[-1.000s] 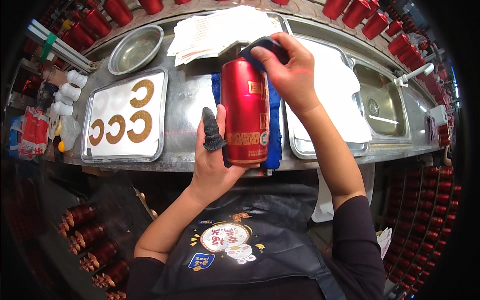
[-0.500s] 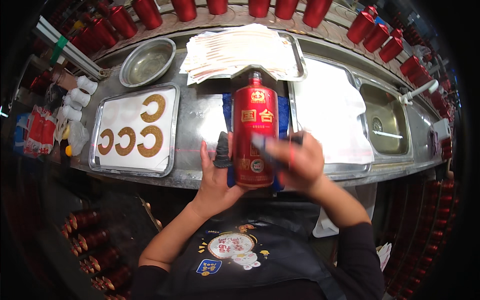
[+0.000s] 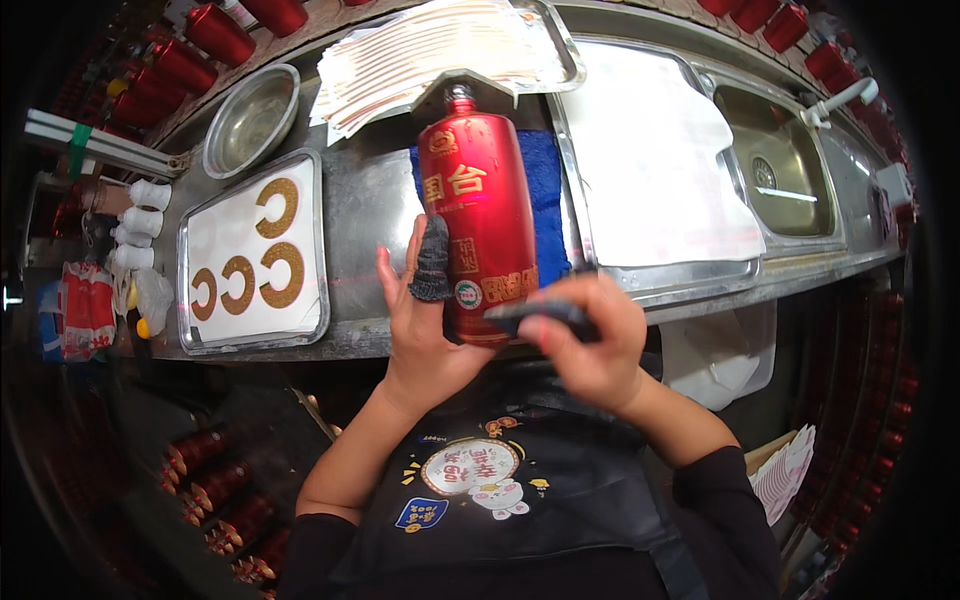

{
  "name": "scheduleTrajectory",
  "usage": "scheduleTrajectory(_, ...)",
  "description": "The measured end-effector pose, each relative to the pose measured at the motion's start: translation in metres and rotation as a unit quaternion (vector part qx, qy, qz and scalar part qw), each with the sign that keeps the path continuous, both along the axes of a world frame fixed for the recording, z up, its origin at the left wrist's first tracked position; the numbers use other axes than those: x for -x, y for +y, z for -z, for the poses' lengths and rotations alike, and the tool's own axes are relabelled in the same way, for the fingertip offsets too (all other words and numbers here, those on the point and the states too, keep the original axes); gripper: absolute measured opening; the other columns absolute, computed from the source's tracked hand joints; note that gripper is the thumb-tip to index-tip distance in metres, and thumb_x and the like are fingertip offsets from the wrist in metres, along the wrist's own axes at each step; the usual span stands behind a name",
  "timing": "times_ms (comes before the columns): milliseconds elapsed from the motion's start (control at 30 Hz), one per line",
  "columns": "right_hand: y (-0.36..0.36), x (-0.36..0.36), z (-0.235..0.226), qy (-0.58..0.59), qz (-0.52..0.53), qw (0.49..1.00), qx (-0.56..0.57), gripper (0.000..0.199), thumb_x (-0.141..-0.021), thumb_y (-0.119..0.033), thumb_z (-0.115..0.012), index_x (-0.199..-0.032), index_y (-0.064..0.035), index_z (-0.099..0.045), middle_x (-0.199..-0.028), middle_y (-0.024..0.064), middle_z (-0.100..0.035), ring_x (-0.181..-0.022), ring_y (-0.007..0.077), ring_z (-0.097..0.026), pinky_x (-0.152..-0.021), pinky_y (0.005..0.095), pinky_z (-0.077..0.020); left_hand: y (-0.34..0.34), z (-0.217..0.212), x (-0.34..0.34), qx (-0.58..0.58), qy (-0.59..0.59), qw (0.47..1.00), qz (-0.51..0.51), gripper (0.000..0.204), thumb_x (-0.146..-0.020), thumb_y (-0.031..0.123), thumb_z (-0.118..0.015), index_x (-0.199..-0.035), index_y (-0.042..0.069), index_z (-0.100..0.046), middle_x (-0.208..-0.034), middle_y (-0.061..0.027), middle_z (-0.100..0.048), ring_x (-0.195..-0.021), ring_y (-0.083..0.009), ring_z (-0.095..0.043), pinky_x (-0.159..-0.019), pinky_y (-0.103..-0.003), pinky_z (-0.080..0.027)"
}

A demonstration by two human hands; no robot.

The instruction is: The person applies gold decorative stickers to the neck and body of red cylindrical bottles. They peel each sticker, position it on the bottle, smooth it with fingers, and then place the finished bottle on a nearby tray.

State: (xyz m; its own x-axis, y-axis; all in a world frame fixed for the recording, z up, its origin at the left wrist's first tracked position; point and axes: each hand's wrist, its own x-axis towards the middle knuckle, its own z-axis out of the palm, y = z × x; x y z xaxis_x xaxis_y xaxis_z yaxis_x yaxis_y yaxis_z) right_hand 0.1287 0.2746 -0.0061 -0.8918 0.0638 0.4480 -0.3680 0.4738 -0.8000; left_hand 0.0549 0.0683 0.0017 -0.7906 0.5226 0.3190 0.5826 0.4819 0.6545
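Observation:
A glossy red bottle (image 3: 482, 225) with gold markings and a dark neck lies before me, its neck pointing away and resting at a notched metal holder (image 3: 433, 100). Blue cloth (image 3: 546, 190) shows beneath it. My left hand (image 3: 425, 335) holds the base end, thumb side at the bottom and fingers stretched along the left side. One of its fingers wears a black, wrinkled finger cover (image 3: 431, 260). Pinched in my right hand (image 3: 595, 335) is a small dark tool (image 3: 550, 318) with a pale tip, set at the bottle's lower front; its exact kind I cannot make out.
At left, a steel tray (image 3: 322, 250) carries gold C-shaped labels on white sheet, beside a metal bowl (image 3: 250, 122). Beyond the bottle lies a stack of printed sheets (image 3: 420, 60). On the right are a white-covered tray (image 3: 650, 150) and a sink (image 3: 768, 170). More red bottles line the back.
The bottle has rolled so its front print faces further left. My right hand has brought the tool down from mid-bottle to near the base. The whole view has shifted.

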Motion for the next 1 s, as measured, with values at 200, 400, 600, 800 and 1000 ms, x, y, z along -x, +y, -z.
scheduleTrajectory(200,-0.007,0.008,-0.032,0.037,0.120,0.982,0.139,0.017,-0.090,-0.010,-0.075,-0.092,-0.0025,-0.061,-0.081,-0.0004,-0.060,-0.075,0.0063,-0.053,-0.068,0.0216,-0.0448,-0.012,0.002,0.005,0.060,-0.023,0.997,0.047,0.126,-0.060,0.050,-0.093,-0.155,-0.001,-0.027,-0.153,-0.0243,-0.043,-0.148,-0.0395,-0.034,-0.119,-0.066,-0.001)
scheduleTrajectory(400,-0.010,0.019,-0.038,-0.109,0.203,0.950,0.211,0.013,-0.094,-0.009,-0.070,-0.091,-0.0019,-0.060,-0.081,-0.0024,-0.055,-0.075,0.0057,-0.048,-0.067,0.0215,-0.0417,-0.021,0.002,0.011,-0.030,-0.062,0.996,0.059,0.130,-0.061,0.072,-0.083,-0.157,0.004,-0.028,-0.161,-0.0236,-0.030,-0.153,-0.0419,-0.021,-0.118,-0.067,-0.002)
scheduleTrajectory(600,0.008,0.039,-0.016,-0.034,0.185,0.978,0.091,0.010,-0.095,-0.008,-0.069,-0.095,-0.0002,-0.063,-0.087,0.0003,-0.060,-0.076,0.0093,-0.052,-0.069,0.0234,-0.0438,0.002,-0.009,0.048,-0.214,-0.014,0.974,-0.070,0.045,-0.099,0.043,-0.061,-0.114,0.002,-0.070,-0.127,-0.0273,-0.064,-0.129,-0.0403,-0.056,-0.115,-0.061,-0.024)
scheduleTrajectory(800,0.056,0.037,-0.022,-0.158,0.006,0.934,0.320,0.031,-0.090,-0.009,-0.063,-0.118,0.0036,-0.061,-0.103,0.0079,-0.060,-0.088,0.0124,-0.059,-0.080,0.0239,-0.0478,0.026,-0.021,0.119,-0.323,-0.055,0.919,-0.220,0.042,-0.095,0.037,-0.064,-0.078,-0.001,-0.066,-0.079,-0.0213,-0.070,-0.075,-0.0406,-0.068,-0.066,-0.046,-0.053)
scheduleTrajectory(1000,0.038,0.001,-0.020,-0.167,0.028,0.985,-0.042,0.059,-0.079,-0.030,-0.080,-0.121,0.0043,-0.060,-0.105,0.0101,-0.062,-0.073,0.0127,-0.060,-0.059,0.0209,-0.0453,0.058,-0.014,0.152,-0.201,-0.217,0.949,-0.111,0.057,-0.088,0.049,-0.063,-0.103,-0.007,-0.063,-0.104,-0.0305,-0.068,-0.102,-0.0415,-0.068,-0.090,-0.045,-0.052)
